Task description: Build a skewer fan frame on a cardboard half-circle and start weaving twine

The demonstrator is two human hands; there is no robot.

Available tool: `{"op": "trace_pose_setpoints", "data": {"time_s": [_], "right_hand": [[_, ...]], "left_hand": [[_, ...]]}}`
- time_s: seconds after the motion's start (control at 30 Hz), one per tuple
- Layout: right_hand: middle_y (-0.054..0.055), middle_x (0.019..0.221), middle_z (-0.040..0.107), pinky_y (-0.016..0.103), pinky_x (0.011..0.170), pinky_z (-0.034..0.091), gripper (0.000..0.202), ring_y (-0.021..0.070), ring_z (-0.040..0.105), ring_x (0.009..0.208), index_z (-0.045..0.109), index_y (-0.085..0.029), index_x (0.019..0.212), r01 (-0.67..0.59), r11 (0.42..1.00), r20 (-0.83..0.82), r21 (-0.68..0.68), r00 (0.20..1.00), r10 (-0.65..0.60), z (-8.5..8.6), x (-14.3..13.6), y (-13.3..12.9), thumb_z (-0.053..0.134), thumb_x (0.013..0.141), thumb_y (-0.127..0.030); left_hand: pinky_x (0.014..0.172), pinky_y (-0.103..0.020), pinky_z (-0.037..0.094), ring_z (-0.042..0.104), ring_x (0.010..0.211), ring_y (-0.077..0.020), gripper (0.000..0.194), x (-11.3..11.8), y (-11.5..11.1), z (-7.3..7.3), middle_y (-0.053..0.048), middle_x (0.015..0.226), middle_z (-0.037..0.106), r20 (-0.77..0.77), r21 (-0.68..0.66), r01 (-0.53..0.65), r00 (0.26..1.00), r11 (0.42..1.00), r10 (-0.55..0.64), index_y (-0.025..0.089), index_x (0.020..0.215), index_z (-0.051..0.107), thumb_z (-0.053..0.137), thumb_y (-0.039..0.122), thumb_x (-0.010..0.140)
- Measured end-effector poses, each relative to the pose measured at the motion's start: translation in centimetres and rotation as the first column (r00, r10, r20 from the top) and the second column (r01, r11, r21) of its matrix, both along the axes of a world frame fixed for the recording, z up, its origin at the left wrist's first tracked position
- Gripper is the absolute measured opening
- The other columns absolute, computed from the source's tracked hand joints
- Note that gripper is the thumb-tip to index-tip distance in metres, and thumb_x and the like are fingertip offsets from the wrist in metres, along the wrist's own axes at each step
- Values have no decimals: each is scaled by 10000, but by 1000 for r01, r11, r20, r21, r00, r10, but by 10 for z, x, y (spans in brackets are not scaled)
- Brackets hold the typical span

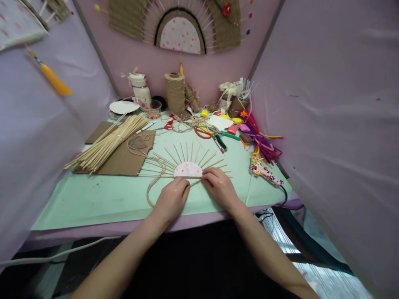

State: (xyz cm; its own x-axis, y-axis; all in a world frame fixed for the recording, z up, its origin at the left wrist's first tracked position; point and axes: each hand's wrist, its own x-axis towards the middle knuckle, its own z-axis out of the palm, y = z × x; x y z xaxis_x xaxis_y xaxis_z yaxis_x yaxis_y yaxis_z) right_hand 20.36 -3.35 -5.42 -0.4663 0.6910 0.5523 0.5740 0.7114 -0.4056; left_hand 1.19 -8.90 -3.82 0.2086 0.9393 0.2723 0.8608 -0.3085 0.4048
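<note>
at the centre of the surface, near its front edge, lies the half-disc, pale with pinkish spots, its flat side toward the person. thin sticks fan out from it, from 9 o'clock through 12 to 3. the left hand, just below it at about 7 o'clock, has its fingertips pinched on the twine. the right hand is closed in a pinch at the half-disc's corner, toward 4 o'clock, where the short stretch of twine between the hands meets its fingers; whether it grips the half-disc too, i cannot tell. more twine loops loosely on the left.

the half-disc looks light, with a slightly soft face, best taken by its two corners or flat edge. the sticks seem stiff but slender, likely to snap or twist loose if used as a handle. the twine should be limp and rough, easy to pinch without slipping, though its strands may fray.

from the half-disc, the bundle of sticks lies at 10 o'clock on cardboard, the spool stands near 12, the orange-handled scissors rest at 1, and the glue gun lies at 3.
</note>
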Motion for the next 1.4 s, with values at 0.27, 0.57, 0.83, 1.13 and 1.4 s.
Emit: {"op": "trace_pose_setpoints", "data": {"time_s": [0.27,0.57,0.83,1.13,1.4], "right_hand": [[87,980,697,378,848,535,105,214,634,952,676,-210,903,-34,999,-41,-2,999,34,-1,2,-2,578,909,-174],[70,933,707,356,803,502,32,214,624,907,659,-194,875,77,997,20,29,997,-77,1,-3,-5,647,854,-173],[59,878,714,328,766,470,140,196,618,855,655,-197,822,173,981,53,88,983,-178,-7,-9,-7,560,891,-121],[59,944,723,334,783,469,162,201,613,883,679,-213,847,127,991,78,41,988,-130,-3,-9,-7,549,929,-163],[61,922,712,323,785,477,152,196,603,876,684,-204,861,136,989,105,57,984,-141,-2,-11,-6,550,925,-170]], "left_hand": [[709,-301,424,626,809,-204,152,10,-1,14,-51,855,673,28,-175,-40,999,984,45,171,872,649,513,218,923],[666,-271,391,567,686,-154,113,20,6,19,-2,716,631,277,-145,-13,959,989,53,185,805,639,561,222,879],[727,-301,414,607,841,-199,139,-15,3,10,-53,937,670,89,-170,-28,995,985,43,187,933,640,547,284,901],[732,-319,414,601,833,-213,245,-52,4,6,-46,880,656,-12,-149,-124,992,981,124,199,868,650,460,340,932],[744,-321,436,607,839,-218,226,-48,20,10,-60,869,665,-26,-86,-137,990,987,136,193,838,635,451,291,925]]}}
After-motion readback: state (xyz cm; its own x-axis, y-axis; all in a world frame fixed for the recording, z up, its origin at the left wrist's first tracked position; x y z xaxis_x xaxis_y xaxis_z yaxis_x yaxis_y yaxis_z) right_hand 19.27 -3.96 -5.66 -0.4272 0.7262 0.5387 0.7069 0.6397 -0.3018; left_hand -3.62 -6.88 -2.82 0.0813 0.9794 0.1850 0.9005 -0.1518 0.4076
